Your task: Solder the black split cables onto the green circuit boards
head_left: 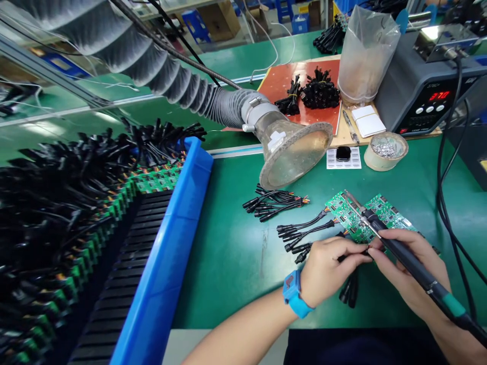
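My left hand (327,271), with a blue wrist strap (294,294), is closed in a pinch on the wire end of a black connector cable (350,294). The cable's plugs hang below the fingers. My right hand (428,263) grips a soldering iron (409,261), its thumb and fingertips meeting the left fingertips at the wire end. The iron's metal tip points away over a green circuit board (340,210). A second board (386,210) lies to its right, partly covered. Soldered cables (304,233) extend leftward from the boards. Loose cables (276,203) lie farther left.
A blue bin (178,218) full of cabled boards stands left. The fume extractor hood (297,152) hangs over the bench. Behind are a solder station (422,96), a roll holding metal bits (386,152), a plastic bag (365,61) and cable bundles (319,88) on a red board.
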### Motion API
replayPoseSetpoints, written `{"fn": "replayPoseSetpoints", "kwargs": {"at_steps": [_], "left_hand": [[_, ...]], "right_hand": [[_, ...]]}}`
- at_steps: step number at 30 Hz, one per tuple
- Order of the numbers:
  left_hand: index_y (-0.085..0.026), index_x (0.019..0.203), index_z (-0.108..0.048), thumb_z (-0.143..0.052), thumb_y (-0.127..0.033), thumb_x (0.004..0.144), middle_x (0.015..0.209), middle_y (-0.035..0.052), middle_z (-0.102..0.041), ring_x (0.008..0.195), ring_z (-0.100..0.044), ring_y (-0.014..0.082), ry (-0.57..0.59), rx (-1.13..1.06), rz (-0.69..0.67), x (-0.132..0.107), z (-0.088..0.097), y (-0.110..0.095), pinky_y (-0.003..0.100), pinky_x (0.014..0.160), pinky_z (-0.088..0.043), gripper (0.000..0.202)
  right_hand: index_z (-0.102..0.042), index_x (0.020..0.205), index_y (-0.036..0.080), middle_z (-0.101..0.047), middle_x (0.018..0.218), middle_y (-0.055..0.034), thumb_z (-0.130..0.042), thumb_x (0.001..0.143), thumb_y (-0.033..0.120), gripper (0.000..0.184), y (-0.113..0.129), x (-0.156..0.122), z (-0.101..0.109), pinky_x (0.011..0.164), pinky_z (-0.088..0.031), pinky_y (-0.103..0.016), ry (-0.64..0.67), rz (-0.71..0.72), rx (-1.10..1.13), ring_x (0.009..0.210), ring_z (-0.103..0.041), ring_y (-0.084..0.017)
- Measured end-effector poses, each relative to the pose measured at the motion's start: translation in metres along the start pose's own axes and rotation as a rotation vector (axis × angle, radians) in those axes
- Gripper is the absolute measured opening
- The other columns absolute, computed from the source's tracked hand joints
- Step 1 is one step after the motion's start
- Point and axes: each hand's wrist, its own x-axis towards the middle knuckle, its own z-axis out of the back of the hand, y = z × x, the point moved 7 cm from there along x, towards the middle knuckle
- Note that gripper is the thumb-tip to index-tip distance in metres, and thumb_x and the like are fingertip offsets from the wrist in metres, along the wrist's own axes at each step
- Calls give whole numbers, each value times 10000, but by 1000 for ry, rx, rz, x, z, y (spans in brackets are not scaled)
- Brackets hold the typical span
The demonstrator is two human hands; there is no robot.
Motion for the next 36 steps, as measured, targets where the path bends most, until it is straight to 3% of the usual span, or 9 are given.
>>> {"fn": "replayPoseSetpoints", "kwargs": {"at_steps": [4,6,12,16,21,24,28,33,36], "left_hand": [[-168,827,-712,-695,-222,753,735,26,-712,629,-649,122,13,-55,65,-1,-4,6,201,615,-529,93],[-162,836,-705,-687,-237,761,721,26,-707,608,-642,119,30,-73,72,-1,-5,7,199,594,-529,107],[-169,842,-709,-677,-227,774,780,52,-712,691,-663,135,35,-9,-136,1,2,-11,218,674,-545,95],[-171,874,-707,-641,-223,804,802,64,-707,726,-669,148,106,31,-205,4,6,-17,239,700,-555,109],[-161,979,-683,-562,-177,854,896,86,-683,809,-662,150,239,112,-278,3,4,-19,237,744,-551,174],[-152,1001,-671,-529,-170,870,885,89,-662,807,-652,151,237,245,-272,0,0,-18,245,746,-547,195],[-168,920,-689,-605,-215,824,792,58,-667,720,-645,153,130,250,-110,0,0,-10,270,699,-551,135],[-122,849,-636,-710,-278,731,629,17,-663,554,-638,136,-29,-351,333,1,5,14,259,575,-555,209],[-120,869,-606,-741,-239,686,578,-13,-641,531,-630,127,-101,-475,395,3,11,16,264,585,-557,256]], "right_hand": [[-525,990,259,-606,792,2,-692,747,252,295,-11,-2,-7,699,-544,-283,4,-93,241,771,-615,-154],[-523,983,265,-600,772,10,-711,731,240,316,-14,0,-9,654,-535,-253,13,-91,325,749,-608,-144],[-505,1017,274,-610,790,21,-682,767,218,311,-13,-1,-13,611,-520,-220,40,-82,483,705,-608,-115],[-503,1021,265,-622,835,10,-661,781,174,301,-4,-3,-9,630,-533,-232,61,-6,367,758,-622,-129],[-549,1000,261,-624,863,2,-637,781,130,270,16,-1,-5,726,-536,-283,98,363,-59,831,-616,-148],[-586,971,273,-636,865,9,-620,768,93,273,15,0,-9,755,-521,-317,135,437,-152,851,-610,-164],[-583,955,263,-629,856,14,-638,761,109,254,11,-3,-8,732,-525,-297,57,388,-135,826,-620,-156],[-518,1035,232,-618,865,3,-661,772,142,313,5,-10,8,725,-533,-289,-159,305,-69,746,-627,-134],[-545,1002,241,-646,894,-7,-673,750,111,311,0,-17,20,779,-522,-332,-178,353,-81,827,-630,-165]]}}
